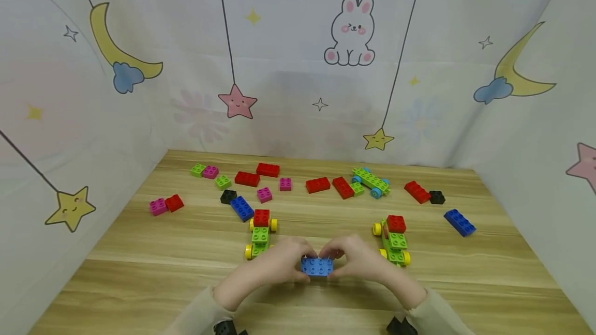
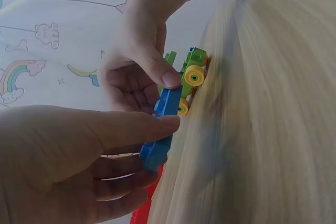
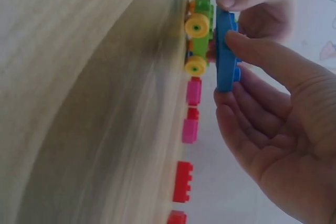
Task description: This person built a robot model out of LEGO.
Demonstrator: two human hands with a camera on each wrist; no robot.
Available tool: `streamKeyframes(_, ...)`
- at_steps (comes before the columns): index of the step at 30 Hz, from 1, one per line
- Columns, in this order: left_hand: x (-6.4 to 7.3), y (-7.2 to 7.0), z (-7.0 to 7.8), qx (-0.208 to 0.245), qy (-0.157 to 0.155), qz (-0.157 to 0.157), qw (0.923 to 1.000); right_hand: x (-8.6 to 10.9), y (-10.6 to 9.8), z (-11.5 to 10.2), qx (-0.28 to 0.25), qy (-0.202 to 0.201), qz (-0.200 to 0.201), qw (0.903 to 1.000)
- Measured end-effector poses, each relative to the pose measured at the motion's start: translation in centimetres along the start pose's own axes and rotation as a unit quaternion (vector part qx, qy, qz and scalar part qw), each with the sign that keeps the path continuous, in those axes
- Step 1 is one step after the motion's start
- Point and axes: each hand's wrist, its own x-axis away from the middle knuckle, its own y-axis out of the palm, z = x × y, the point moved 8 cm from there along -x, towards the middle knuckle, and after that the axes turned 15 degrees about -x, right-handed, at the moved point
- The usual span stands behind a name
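Patterned white cloth backdrop [image 1: 298,74], before it a wood-grain table [image 1: 139,273]; one blue brick [image 1: 317,267], held just above the table's near middle, long axis running left to right, studs upward. Left hand [image 1: 289,258] and right hand [image 1: 357,259], each pinching one end of the brick between thumb and curled fingers, the two hands nearly meeting at its far edge. Flanking them, a left green car [image 1: 260,235], partly hidden by the left hand, and a right green car [image 1: 397,241]; farther off, loose red bricks [image 1: 317,185], pink bricks [image 1: 285,184] and a blue-wheeled chassis [image 1: 370,181].
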Motion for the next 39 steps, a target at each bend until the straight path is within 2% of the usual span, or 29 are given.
streamKeyframes(5, 0.2, 0.6, 0.0, 0.015, 0.006, -0.025, 0.9996, 0.0, 0.8, 0.7, -0.024, 0.038, -0.012, 0.9989)
streamKeyframes(10, 0.3, 0.9, 0.2, 0.030, 0.029, -0.038, 0.9984, 0.1, 1.3, 0.9, -0.028, 0.057, -0.025, 0.9977)
streamKeyframes(15, 0.2, 1.2, 0.4, 0.028, 0.044, -0.036, 0.9980, 0.2, 1.8, 1.0, -0.028, 0.053, -0.037, 0.9975)
streamKeyframes(24, 0.2, 1.6, 0.1, 0.033, 0.041, -0.047, 0.9975, -0.1, 2.6, 1.3, -0.043, 0.054, -0.042, 0.9967)
streamKeyframes(39, 0.2, 2.3, 0.0, 0.035, 0.040, -0.063, 0.9966, 0.1, 3.0, 1.6, -0.047, 0.056, -0.047, 0.9962)
